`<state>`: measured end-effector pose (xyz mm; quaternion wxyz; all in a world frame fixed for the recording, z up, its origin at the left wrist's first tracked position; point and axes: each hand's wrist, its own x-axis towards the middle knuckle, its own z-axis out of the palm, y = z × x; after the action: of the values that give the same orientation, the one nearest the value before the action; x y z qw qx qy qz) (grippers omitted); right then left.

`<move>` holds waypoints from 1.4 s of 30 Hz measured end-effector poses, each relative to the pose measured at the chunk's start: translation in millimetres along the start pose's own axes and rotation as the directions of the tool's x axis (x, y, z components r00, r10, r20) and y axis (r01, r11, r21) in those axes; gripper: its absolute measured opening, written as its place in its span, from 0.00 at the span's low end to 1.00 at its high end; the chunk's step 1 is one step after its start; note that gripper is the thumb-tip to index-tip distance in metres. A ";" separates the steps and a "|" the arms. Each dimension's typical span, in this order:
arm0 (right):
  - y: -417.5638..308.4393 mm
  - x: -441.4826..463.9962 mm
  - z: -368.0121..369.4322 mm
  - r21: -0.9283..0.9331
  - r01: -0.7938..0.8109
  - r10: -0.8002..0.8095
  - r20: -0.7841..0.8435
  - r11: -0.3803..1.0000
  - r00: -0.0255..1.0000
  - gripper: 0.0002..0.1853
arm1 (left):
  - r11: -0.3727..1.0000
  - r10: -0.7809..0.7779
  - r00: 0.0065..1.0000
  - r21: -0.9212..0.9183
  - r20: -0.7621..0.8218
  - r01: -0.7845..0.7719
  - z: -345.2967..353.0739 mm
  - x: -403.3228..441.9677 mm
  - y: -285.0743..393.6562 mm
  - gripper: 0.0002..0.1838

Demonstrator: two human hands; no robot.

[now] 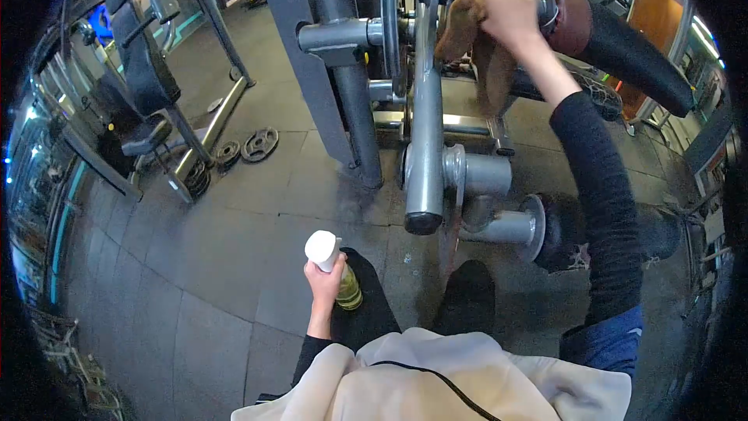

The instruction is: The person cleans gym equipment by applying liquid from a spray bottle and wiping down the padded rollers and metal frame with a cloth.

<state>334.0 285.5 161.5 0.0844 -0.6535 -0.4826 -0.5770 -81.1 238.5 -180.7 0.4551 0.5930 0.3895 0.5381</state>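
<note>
My left hand is closed around the neck of a spray bottle with a white top and yellow-green liquid inside, held low in front of my legs. Stretched out to the upper right, my right hand has its fingers curled over a brown cloth. The cloth lies against a grey bar of the exercise machine, and part of it hangs below my hand. Just right of that hand is a dark reddish-brown padded roller.
Below the right arm are a grey cylinder and black padded rollers. Weight plates lie on the dark tiled floor to the left. Beyond them stands another machine with a black seat.
</note>
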 end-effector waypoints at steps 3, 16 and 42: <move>-34.4 12.7 13.5 -0.016 0.062 -0.064 -0.188 0.998 0.980 0.19 | 0.999 0.011 1.000 0.044 0.021 -0.012 3.5 5.9 -0.8 0.11; 5.2 79.5 -1.4 0.534 -0.018 -0.322 0.536 0.845 0.781 0.23 | 0.996 -0.083 0.996 -0.027 0.039 0.084 12.6 12.2 6.0 0.10; -18.3 41.2 12.2 0.211 0.108 -0.133 0.111 0.972 0.985 0.11 | 0.987 -0.031 0.998 0.161 0.046 0.023 14.3 2.2 -15.8 0.15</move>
<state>323.5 325.1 183.8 0.0857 -0.6454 -0.5824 -0.4867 -66.2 243.3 -195.4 0.4221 0.6353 0.4286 0.4844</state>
